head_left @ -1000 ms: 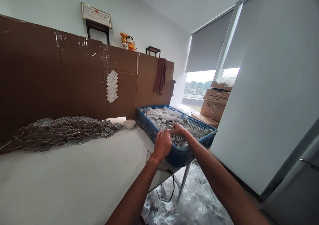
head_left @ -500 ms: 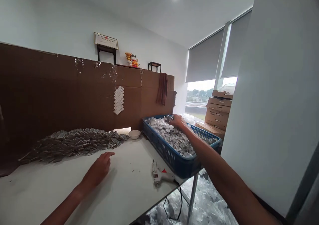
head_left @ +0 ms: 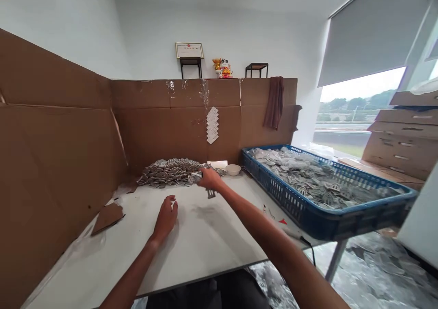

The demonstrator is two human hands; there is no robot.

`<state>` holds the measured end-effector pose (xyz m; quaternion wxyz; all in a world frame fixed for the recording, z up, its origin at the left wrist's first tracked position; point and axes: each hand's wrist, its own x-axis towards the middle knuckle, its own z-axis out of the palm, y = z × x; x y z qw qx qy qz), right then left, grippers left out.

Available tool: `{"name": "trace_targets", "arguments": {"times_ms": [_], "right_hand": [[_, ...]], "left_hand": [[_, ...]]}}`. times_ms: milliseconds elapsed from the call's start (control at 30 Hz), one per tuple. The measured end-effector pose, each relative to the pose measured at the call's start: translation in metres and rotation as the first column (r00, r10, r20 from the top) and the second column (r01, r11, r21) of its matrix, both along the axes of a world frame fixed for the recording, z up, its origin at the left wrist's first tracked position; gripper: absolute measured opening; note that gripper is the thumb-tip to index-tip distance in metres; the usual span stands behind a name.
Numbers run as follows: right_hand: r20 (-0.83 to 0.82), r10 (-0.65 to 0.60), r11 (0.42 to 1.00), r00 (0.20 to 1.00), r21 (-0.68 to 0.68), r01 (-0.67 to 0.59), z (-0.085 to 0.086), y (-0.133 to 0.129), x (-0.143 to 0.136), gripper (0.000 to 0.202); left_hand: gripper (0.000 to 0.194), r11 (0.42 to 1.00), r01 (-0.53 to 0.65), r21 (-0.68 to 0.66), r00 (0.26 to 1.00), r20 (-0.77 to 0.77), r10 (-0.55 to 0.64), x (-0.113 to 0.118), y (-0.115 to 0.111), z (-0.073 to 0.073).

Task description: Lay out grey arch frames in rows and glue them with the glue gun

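My right hand [head_left: 211, 179] is closed around several small grey slotted pieces [head_left: 211, 193], one dangling below the fingers. It hovers over the white table [head_left: 191, 236], in front of a heap of similar grey pieces [head_left: 167, 171]. Lower and to the left, my left hand [head_left: 166, 217] is at the tabletop with its fingers slightly bent and apart, holding nothing. A blue plastic basket [head_left: 297, 211] at the right is filled with more grey pieces [head_left: 308, 181] and clear plastic bags.
A small white bowl [head_left: 233, 170] stands between heap and basket. My right forearm partly covers a glue gun [head_left: 282, 221] with a black cord. Cardboard walls [head_left: 153, 131] border the table at the back and left; a torn cardboard piece [head_left: 108, 217] lies by the left one. Plastic bags [head_left: 372, 263] cover the floor.
My right hand has left the basket and moved left over the table, carrying grey pieces. The view has turned left. My left hand stays low over the table.
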<state>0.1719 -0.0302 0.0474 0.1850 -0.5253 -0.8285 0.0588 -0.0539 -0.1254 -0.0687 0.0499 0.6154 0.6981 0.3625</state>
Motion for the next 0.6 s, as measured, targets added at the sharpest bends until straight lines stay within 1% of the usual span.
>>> {"name": "trace_targets", "arguments": {"times_ms": [67,133,200,267,367,433,600], "right_hand": [[0.031,0.050,0.999,0.998,-0.018,-0.050,-0.021,-0.008,-0.024,0.044],[0.065,0.083,0.996,0.994,-0.028,-0.082,-0.037,-0.012,-0.038,0.046],[0.095,0.097,0.995,0.991,-0.039,-0.094,-0.049,-0.012,-0.044,0.048],[0.117,0.097,0.995,0.988,-0.050,-0.092,-0.059,-0.009,-0.044,0.050],[0.136,0.089,0.994,0.987,-0.072,-0.080,-0.072,-0.004,-0.040,0.050],[0.141,0.087,0.993,0.986,-0.089,-0.075,-0.078,-0.002,-0.037,0.048],[0.128,0.096,0.990,0.987,-0.116,-0.081,-0.084,-0.001,-0.033,0.050]], "left_hand": [[0.047,0.998,-0.062,-0.019,0.998,0.002,0.062,-0.004,-0.001,-0.011],[0.044,0.995,-0.092,-0.038,0.996,-0.024,0.091,-0.004,-0.002,-0.019],[0.043,0.995,-0.085,-0.048,0.993,-0.082,0.081,0.000,-0.002,-0.026],[0.046,0.997,-0.055,-0.053,0.987,-0.155,0.046,0.005,-0.002,-0.029],[0.048,0.998,-0.024,-0.066,0.966,-0.258,0.006,0.013,-0.001,-0.031],[0.046,0.997,-0.029,-0.075,0.950,-0.312,0.004,0.015,-0.002,-0.033],[0.043,0.994,-0.082,-0.068,0.909,-0.413,0.046,0.016,-0.003,-0.036]]}}
